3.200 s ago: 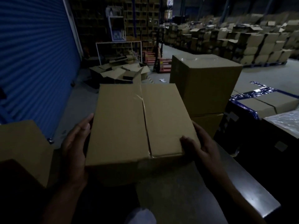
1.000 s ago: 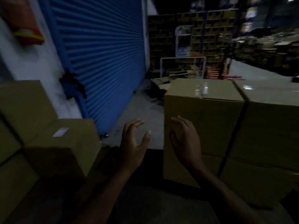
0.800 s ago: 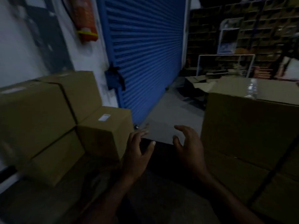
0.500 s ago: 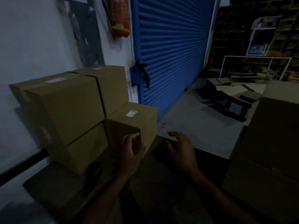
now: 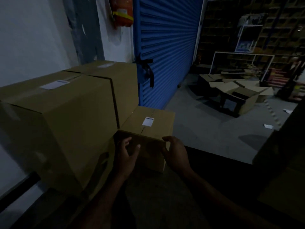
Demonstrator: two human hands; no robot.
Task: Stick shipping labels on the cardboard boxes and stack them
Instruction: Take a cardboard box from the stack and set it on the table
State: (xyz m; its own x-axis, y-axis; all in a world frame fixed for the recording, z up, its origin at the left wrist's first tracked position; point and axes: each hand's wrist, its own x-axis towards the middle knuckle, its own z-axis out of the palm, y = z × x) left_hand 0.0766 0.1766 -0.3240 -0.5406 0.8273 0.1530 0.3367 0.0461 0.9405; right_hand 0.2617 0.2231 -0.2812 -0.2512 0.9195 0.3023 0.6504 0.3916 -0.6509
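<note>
Head view: small labelled cardboard box [image 5: 149,129] at centre, on dark table [image 5: 165,195], white label [image 5: 148,121] on top. Left hand [image 5: 126,156] on near face, fingers loosely spread; right hand [image 5: 175,154] cupping near right corner. Large labelled boxes [image 5: 66,116] touching at 9 o'clock. Blue roller shutter [image 5: 166,47] at 12.

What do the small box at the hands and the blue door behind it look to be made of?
Small box: brown cardboard, matte, with a flap seam down its top and a white paper-looking label. Blue door: probably painted metal, judging by its horizontal ribbed slats; dim light leaves this uncertain.
</note>
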